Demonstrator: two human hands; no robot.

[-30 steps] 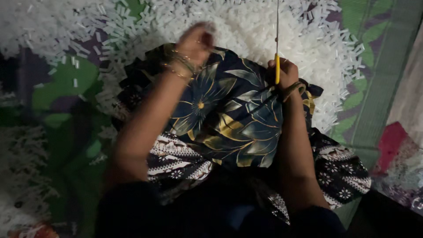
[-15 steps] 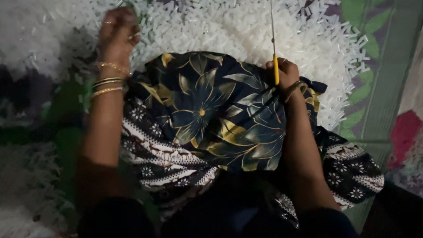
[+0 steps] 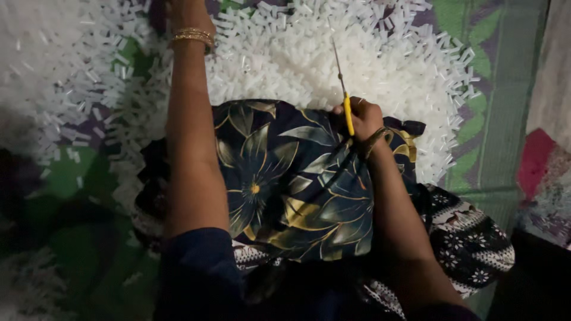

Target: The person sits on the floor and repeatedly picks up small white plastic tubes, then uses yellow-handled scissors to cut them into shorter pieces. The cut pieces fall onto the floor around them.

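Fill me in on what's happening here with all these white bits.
A person sits on a green patterned mat with a dark floral cloth over the lap. The right hand grips yellow-handled scissors, blades pointing away over a big heap of small white cut pieces. The left hand, gold bangles at the wrist, reaches far forward to the top edge of view; what it touches cannot be seen.

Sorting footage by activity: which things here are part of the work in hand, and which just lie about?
In hand:
right hand
yellow-handled scissors
heap of small white cut pieces
left hand

Lying about:
dark floral cloth
green patterned mat
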